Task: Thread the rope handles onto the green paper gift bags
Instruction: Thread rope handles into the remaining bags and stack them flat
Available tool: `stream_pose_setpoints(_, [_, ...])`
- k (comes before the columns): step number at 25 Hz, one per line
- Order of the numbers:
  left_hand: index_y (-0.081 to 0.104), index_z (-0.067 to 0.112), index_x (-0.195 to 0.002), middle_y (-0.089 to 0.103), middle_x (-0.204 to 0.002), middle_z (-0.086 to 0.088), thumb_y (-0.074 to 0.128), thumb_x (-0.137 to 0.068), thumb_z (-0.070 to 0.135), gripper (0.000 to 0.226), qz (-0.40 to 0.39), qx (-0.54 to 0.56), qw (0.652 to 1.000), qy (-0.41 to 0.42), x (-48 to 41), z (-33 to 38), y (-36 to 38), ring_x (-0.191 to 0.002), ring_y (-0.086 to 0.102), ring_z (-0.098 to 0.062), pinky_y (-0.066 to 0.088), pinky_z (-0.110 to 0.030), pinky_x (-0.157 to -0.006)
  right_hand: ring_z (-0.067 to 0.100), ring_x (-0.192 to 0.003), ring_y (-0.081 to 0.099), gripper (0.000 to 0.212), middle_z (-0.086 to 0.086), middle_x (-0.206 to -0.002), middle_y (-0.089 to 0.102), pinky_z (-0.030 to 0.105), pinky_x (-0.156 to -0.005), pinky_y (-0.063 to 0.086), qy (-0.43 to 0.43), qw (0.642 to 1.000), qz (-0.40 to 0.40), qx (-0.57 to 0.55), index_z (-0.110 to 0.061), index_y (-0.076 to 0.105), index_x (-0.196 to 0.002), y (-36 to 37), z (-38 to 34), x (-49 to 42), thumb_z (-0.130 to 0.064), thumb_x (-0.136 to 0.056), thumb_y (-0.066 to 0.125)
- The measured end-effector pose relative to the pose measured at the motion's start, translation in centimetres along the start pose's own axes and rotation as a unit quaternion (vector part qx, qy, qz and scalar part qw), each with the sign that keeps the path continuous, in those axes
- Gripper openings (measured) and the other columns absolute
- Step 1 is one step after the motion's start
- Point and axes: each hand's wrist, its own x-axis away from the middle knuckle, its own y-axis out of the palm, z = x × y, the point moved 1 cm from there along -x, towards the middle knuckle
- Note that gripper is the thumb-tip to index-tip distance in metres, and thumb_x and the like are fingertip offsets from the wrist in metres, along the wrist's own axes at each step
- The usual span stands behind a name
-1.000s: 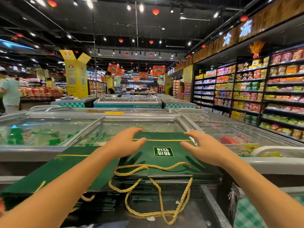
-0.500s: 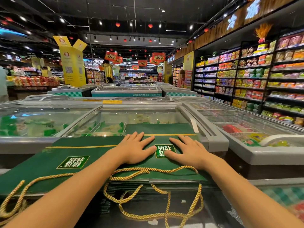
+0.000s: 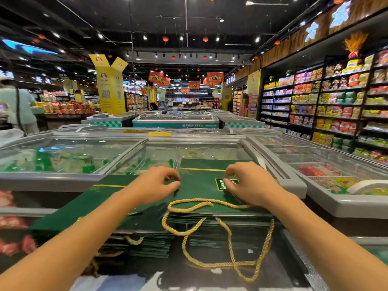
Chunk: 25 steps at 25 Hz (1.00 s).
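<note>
Fingers (image 3: 171, 175) of the left hand (image 3: 153, 183) are curled, with the tips and the thumb close together at the left edge of the top bag (image 3: 201, 192); I cannot tell if they really pinch the paper or only touch it. On the right hand (image 3: 249, 181) the fingers (image 3: 227, 183) are curled as well, and their tips come down on the small label (image 3: 219, 186) printed on the same bag, partly covering it; whether they hold anything is also not clear. This green bag lies flat on top of the right stack (image 3: 220, 222) of folded green bags, between both forearms. One gold rope handle (image 3: 189, 201) makes a loop on the near part of the bag, and a second rope loop (image 3: 231, 263) hangs from the stack's front edge and spreads over the dark surface (image 3: 210, 278) below. Just beside it, to the left, is a left stack (image 3: 88, 204) of the same bags, partly hidden by the left arm. Behind the stacks stand chest freezers with glass lids (image 3: 195, 151). Shelves (image 3: 336, 101) full of packets fill the right side, a yellow pillar (image 3: 110, 89) stands farther back, and a person in a light shirt (image 3: 19, 106) is at the far left.
</note>
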Motion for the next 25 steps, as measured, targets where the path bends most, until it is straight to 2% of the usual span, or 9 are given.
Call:
stream_pose_setpoints(3, [0.072,0.029,-0.109,0.071,-0.108,0.013,0.065,-0.096,0.031,0.015,0.025,0.001,0.999,-0.047,6.2,-4.9,-3.3,-0.100,0.063,0.001,0.051,-0.021,-0.088,0.013,-0.103,0.066,0.023,-0.009,-0.109,0.072,0.040,-0.089,0.056,-0.067,0.991,0.036,-0.109,-0.027,0.072,-0.110,-1.3,-5.8,1.3,-0.039,-0.096,0.059])
stream_pose_setpoints(6, [0.070,0.039,-0.101,0.072,-0.107,0.017,0.070,-0.091,0.036,0.010,0.039,-0.015,0.995,-0.092,12.1,-8.7,-5.6,-0.097,0.062,0.008,0.044,-0.009,-0.080,0.014,-0.110,0.063,0.028,-0.007,-0.117,0.071,0.038,-0.095,0.054,-0.123,0.982,0.018,-0.144,-0.023,0.071,-0.119,-1.2,-11.2,2.4,-0.037,-0.098,0.059])
stream_pose_setpoints(9, [0.070,0.036,-0.116,0.067,-0.120,0.018,0.070,-0.091,0.041,0.025,0.042,-0.031,0.987,-0.151,17.0,-11.4,-6.7,-0.114,0.059,0.001,0.042,-0.017,-0.093,0.020,-0.115,0.062,0.031,-0.002,-0.122,0.069,0.040,-0.099,0.051,-0.178,0.974,-0.024,-0.141,-0.021,0.067,-0.126,0.2,-15.8,2.7,-0.036,-0.100,0.058])
stream_pose_setpoints(12, [0.062,0.032,-0.133,0.060,-0.130,0.019,0.067,-0.091,0.047,0.045,0.003,-0.024,0.986,-0.165,19.8,-12.2,-6.6,-0.119,0.054,0.002,0.038,-0.016,-0.095,0.027,-0.120,0.059,0.038,0.006,-0.128,0.065,0.043,-0.101,0.049,-0.189,0.973,-0.081,-0.105,-0.016,0.061,-0.133,2.4,-19.4,2.8,-0.036,-0.102,0.055])
stream_pose_setpoints(15, [0.054,0.027,-0.142,0.053,-0.136,0.018,0.062,-0.097,0.025,0.046,0.001,-0.025,0.988,-0.155,20.9,-12.3,-5.7,-0.124,0.048,0.000,0.034,-0.014,-0.101,0.034,-0.115,0.058,0.033,0.011,-0.122,0.062,0.046,-0.094,0.051,-0.138,0.980,-0.133,-0.058,-0.011,0.058,-0.124,4.9,-21.4,3.5,-0.035,-0.105,0.047])
stream_pose_setpoints(18, [0.061,0.022,-0.136,0.060,-0.135,0.010,0.064,-0.095,0.010,0.043,0.074,-0.041,0.988,-0.129,21.3,-13.1,-4.1,-0.126,0.055,-0.011,0.039,-0.026,-0.110,0.035,-0.109,0.060,0.025,0.010,-0.115,0.065,0.044,-0.085,0.052,-0.070,0.989,-0.118,-0.045,-0.013,0.058,-0.111,6.7,-22.0,4.4,-0.032,-0.107,0.043])
stream_pose_setpoints(21, [0.074,0.019,-0.117,0.072,-0.115,0.008,0.071,-0.090,0.008,0.029,0.176,-0.058,0.978,-0.099,22.1,-13.4,-3.0,-0.107,0.068,-0.017,0.049,-0.028,-0.094,0.032,-0.105,0.062,0.025,0.005,-0.112,0.068,0.042,-0.080,0.053,-0.059,0.993,-0.076,-0.061,-0.016,0.061,-0.112,7.0,-22.4,5.4,-0.031,-0.107,0.041])
stream_pose_setpoints(23, [0.077,0.019,-0.109,0.075,-0.108,0.007,0.067,-0.092,0.014,0.020,0.236,-0.083,0.965,-0.073,23.0,-12.8,-3.0,-0.098,0.071,-0.018,0.054,-0.033,-0.086,0.028,-0.107,0.063,0.028,0.001,-0.114,0.070,0.041,-0.083,0.053,-0.068,0.993,-0.054,-0.079,-0.019,0.063,-0.118,6.5,-22.2,6.3,-0.033,-0.107,0.042])
stream_pose_setpoints(25, [0.077,0.021,-0.107,0.074,-0.106,0.008,0.055,-0.095,0.029,0.026,0.273,-0.102,0.955,-0.055,24.5,-11.7,-3.2,-0.095,0.070,-0.017,0.055,-0.035,-0.084,0.023,-0.108,0.065,0.029,-0.003,-0.115,0.072,0.039,-0.087,0.053,-0.092,0.991,-0.003,-0.095,-0.021,0.066,-0.122,6.0,-21.9,7.7,-0.034,-0.107,0.045])
